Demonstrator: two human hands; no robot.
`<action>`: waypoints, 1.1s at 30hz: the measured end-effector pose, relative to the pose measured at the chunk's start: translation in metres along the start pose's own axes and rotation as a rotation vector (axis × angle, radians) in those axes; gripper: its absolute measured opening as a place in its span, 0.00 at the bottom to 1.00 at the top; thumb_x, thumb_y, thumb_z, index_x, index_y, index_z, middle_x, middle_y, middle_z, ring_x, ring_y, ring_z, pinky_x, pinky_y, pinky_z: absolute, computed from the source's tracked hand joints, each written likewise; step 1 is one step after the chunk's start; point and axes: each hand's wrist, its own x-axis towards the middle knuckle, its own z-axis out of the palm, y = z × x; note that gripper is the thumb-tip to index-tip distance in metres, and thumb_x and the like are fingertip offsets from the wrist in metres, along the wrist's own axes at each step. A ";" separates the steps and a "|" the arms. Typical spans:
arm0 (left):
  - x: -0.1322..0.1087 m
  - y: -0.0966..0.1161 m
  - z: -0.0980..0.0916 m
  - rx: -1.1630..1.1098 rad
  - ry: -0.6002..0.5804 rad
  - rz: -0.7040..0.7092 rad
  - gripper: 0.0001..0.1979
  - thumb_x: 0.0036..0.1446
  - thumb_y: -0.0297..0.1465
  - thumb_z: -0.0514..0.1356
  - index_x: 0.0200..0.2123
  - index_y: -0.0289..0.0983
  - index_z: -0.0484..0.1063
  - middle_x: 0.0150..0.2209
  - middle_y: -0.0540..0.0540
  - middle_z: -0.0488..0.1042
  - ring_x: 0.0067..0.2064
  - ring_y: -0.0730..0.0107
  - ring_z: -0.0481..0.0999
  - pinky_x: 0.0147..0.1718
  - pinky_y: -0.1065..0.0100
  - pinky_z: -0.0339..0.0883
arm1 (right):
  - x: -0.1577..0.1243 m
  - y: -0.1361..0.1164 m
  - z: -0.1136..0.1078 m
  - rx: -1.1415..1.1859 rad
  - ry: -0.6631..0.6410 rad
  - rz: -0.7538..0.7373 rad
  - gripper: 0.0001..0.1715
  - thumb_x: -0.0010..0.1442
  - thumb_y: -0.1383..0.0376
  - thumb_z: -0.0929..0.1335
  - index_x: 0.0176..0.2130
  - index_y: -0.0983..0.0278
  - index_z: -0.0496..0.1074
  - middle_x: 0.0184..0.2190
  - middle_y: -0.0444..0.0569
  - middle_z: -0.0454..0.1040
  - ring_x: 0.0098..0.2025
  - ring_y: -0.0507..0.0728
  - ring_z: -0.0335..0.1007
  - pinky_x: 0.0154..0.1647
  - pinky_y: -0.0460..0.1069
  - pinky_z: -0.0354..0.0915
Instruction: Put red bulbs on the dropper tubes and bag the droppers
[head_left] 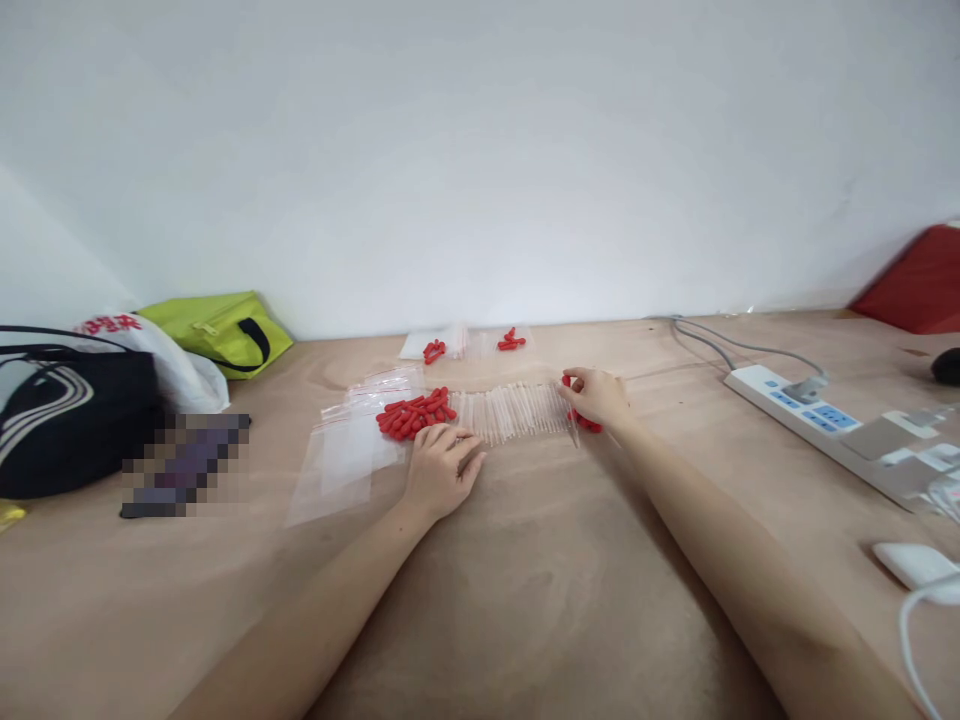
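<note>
Rests the left hand (444, 470) on the tabletop (540, 570), at the near edge of the red pile (412, 415) and by the left end of a row of sticks (517, 412), with fingers loosely bent and parted. Holds the right hand (600, 398) at the row's right end, with fingers drawn narrow and a red piece (566, 381) at their tips; cannot tell whether gripped or merely touched. Shows more red pieces (590, 425) just under that hand. Has the sticks side by side between both hands. Includes clear bags (341, 455), overlapping, left of the red pile. Shows small red clusters (511, 341) on clear plastic (478, 342) farther back, near the wall (480, 180). Has a power strip (799, 420) well to the right, and a green bag (202, 322) and black bag (82, 420) far left.
</note>
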 end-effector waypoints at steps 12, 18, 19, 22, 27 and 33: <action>0.006 -0.001 0.002 0.052 -0.018 -0.096 0.07 0.53 0.33 0.56 0.31 0.40 0.73 0.34 0.46 0.74 0.39 0.61 0.68 0.37 0.59 0.58 | -0.001 0.017 -0.025 -0.135 -0.132 -0.034 0.15 0.48 0.51 0.65 0.29 0.59 0.72 0.30 0.45 0.75 0.37 0.57 0.68 0.41 0.53 0.54; 0.038 -0.004 0.012 0.205 -0.060 -0.314 0.10 0.49 0.39 0.58 0.29 0.39 0.72 0.34 0.42 0.72 0.39 0.54 0.66 0.35 0.56 0.57 | -0.004 0.010 -0.024 -0.240 -0.113 0.101 0.20 0.44 0.49 0.66 0.29 0.62 0.71 0.30 0.50 0.74 0.37 0.60 0.69 0.39 0.53 0.56; 0.044 -0.003 0.015 0.211 -0.076 -0.347 0.11 0.48 0.40 0.58 0.28 0.39 0.71 0.34 0.42 0.72 0.40 0.53 0.66 0.36 0.56 0.57 | -0.005 0.008 -0.023 -0.243 -0.126 0.117 0.19 0.44 0.49 0.66 0.27 0.62 0.71 0.28 0.50 0.74 0.36 0.60 0.69 0.38 0.53 0.57; 0.058 0.004 0.024 0.189 -0.122 -0.391 0.14 0.48 0.44 0.57 0.27 0.38 0.71 0.35 0.41 0.71 0.42 0.52 0.65 0.39 0.54 0.56 | -0.007 0.001 -0.022 -0.210 -0.184 0.152 0.18 0.46 0.50 0.66 0.22 0.62 0.70 0.23 0.49 0.73 0.33 0.59 0.69 0.37 0.52 0.57; 0.072 0.014 0.036 0.196 -0.211 -0.485 0.19 0.46 0.47 0.56 0.25 0.37 0.73 0.36 0.37 0.70 0.44 0.48 0.63 0.41 0.51 0.54 | -0.006 -0.003 -0.023 -0.157 -0.217 0.198 0.14 0.47 0.57 0.64 0.18 0.62 0.70 0.16 0.48 0.71 0.29 0.58 0.70 0.35 0.51 0.58; 0.082 0.014 0.037 0.237 -0.292 -0.575 0.16 0.48 0.42 0.54 0.26 0.37 0.75 0.37 0.36 0.72 0.45 0.46 0.65 0.41 0.51 0.55 | -0.004 0.000 -0.022 -0.024 -0.263 0.239 0.12 0.46 0.62 0.64 0.16 0.62 0.70 0.15 0.47 0.71 0.23 0.54 0.69 0.28 0.47 0.61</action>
